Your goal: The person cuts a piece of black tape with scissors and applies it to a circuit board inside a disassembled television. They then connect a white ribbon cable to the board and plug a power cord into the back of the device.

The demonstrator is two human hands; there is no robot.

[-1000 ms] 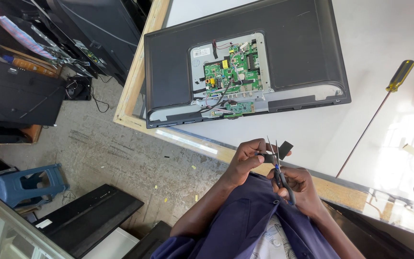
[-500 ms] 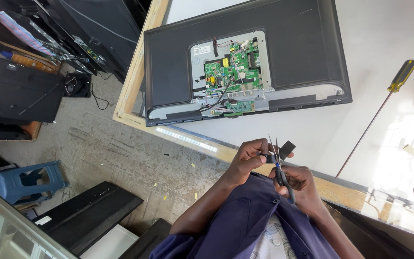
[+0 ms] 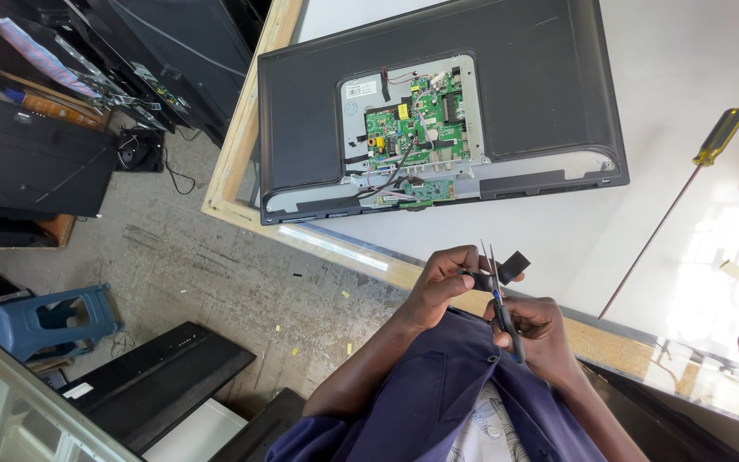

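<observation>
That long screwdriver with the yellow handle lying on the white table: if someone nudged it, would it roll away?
Probably it would roll a little: the screwdriver has a rounded handle and a thin straight shaft lying flat on the smooth white table. It looks stiff, not floppy. The thicker handle end likely carries most of the weight.

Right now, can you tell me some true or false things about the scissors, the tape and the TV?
1. The right hand holds the scissors. True.
2. The left hand pinches a piece of black tape. True.
3. The television has its back cover fully closed. False: an opening shows green circuit boards.
4. The screwdriver lies on the floor. False: it lies on the white table.
</observation>
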